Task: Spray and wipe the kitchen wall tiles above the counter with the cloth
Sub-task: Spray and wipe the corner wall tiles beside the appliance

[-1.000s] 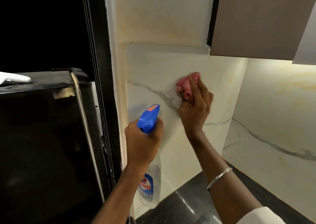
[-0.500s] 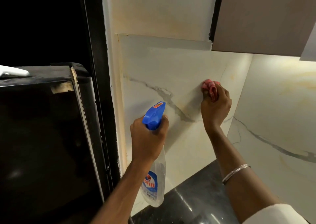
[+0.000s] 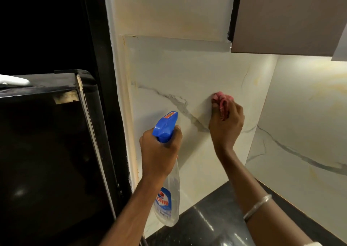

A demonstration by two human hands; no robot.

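Observation:
My right hand [image 3: 226, 123] presses a bunched pink cloth [image 3: 221, 100] against the white marble-veined wall tile [image 3: 169, 73], just right of a grey vein. My left hand [image 3: 159, 150] grips the neck of a clear spray bottle [image 3: 167, 198] with a blue trigger head [image 3: 166, 125], held upright in front of the tile's lower left part, nozzle toward the wall. Most of the cloth is hidden inside my fingers.
A black fridge [image 3: 47, 152] stands close on the left, beside a dark frame [image 3: 101, 58]. A brown wall cabinet [image 3: 291, 16] hangs above right. The black glossy counter [image 3: 206, 221] lies below, meeting a second tiled wall [image 3: 304, 114] at the corner.
My right hand slid the cloth to the right across the tile and a little lower, then eased back slightly left. The left hand with the bottle stayed nearly still.

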